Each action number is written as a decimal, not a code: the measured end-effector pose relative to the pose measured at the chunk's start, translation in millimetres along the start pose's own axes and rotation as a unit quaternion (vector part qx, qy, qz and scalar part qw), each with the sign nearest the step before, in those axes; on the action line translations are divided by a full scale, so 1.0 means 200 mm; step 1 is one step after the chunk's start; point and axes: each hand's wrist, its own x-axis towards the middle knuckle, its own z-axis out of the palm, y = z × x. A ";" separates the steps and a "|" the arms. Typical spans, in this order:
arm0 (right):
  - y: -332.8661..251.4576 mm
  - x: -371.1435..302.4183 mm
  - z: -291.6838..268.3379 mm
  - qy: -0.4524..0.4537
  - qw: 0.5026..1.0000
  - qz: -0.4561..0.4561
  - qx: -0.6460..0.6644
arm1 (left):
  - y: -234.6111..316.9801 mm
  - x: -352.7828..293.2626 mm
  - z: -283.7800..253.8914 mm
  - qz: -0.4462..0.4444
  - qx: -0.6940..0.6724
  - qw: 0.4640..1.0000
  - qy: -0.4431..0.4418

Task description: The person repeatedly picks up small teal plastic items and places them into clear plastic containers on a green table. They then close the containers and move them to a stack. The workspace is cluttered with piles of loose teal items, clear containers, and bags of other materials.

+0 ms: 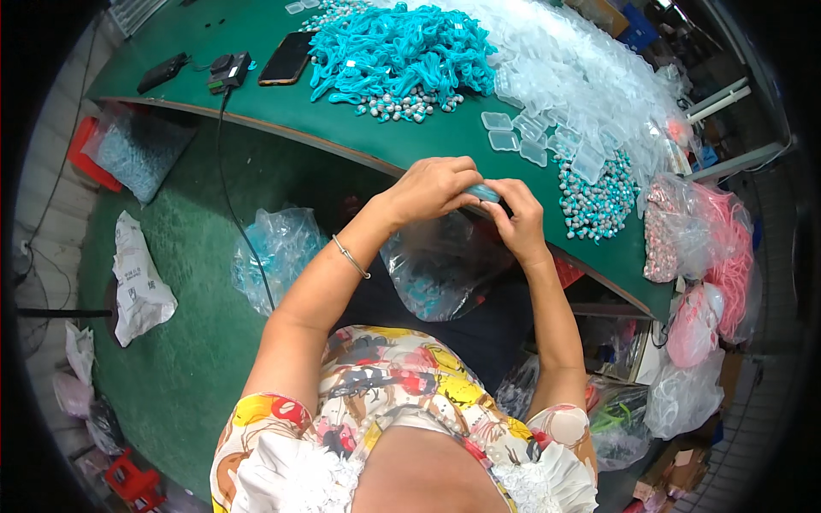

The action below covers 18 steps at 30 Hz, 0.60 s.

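Just over the table's front edge, my two hands meet around a small clear plastic box (484, 192) with something teal in it. My left hand (434, 185) grips its left end, fingers bent over the top. Thumb and fingers of my right hand (518, 214) pinch the other end. Both hands partly cover the box, so I cannot tell if its lid is closed. Beyond them, a heap of teal cord bundles (402, 51) lies on the green table (342, 132). Several loose clear boxes (500, 130) lie to the right, beside small teal-and-grey beads (590, 201).
A large mound of clear boxes (590, 77) covers the far right. A phone (286, 58) and a small black device with a cable (228, 72) lie at the left. Plastic bags (286, 252) sit below the table edge; pink cord (725, 256) hangs bagged at right.
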 end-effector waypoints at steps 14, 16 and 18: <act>0.19 0.23 -0.03 0.025 0.975 -0.004 -0.220 | 0.17 -0.13 0.04 -0.071 -0.055 0.996 0.009; 0.27 0.22 0.00 0.012 0.963 -0.004 -0.270 | 0.21 -0.20 0.21 -0.085 -0.014 0.993 -0.075; 0.27 0.23 0.04 0.001 0.960 -0.016 -0.280 | 0.17 -0.30 0.42 -0.113 0.002 0.988 -0.109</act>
